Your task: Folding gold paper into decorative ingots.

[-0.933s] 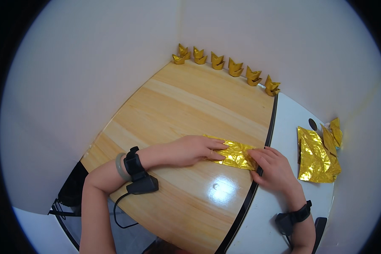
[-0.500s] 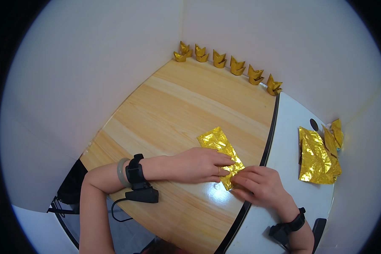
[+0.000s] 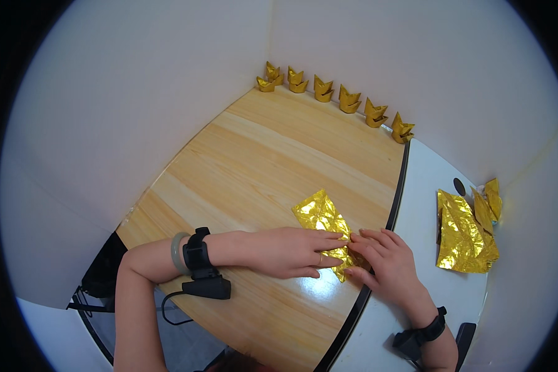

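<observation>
A folded strip of shiny gold foil paper [image 3: 319,214] lies slantwise on the wooden tabletop. My left hand [image 3: 285,251] rests flat across its lower half, fingers stretched out and a thin ring on one of them. At the strip's lower right edge, my right hand [image 3: 387,263] has its bent fingers and thumb on the foil. The thumb sits low by the near corner, with the fingertips higher up near those of my left hand. Part of the foil's right edge is hidden by the right fingers.
Several folded gold paper ingots [image 3: 349,100] line the table's back edge along the wall. On the white surface [image 3: 425,167] at the right lie more gold foil sheets [image 3: 464,232]. A black edge strip divides the two surfaces. Both wrists wear black straps with small devices; a cable hangs at the left.
My right hand has shifted slightly up along the foil's edge, its fingers less tightly bunched. My left hand and the foil sit slightly lower in view.
</observation>
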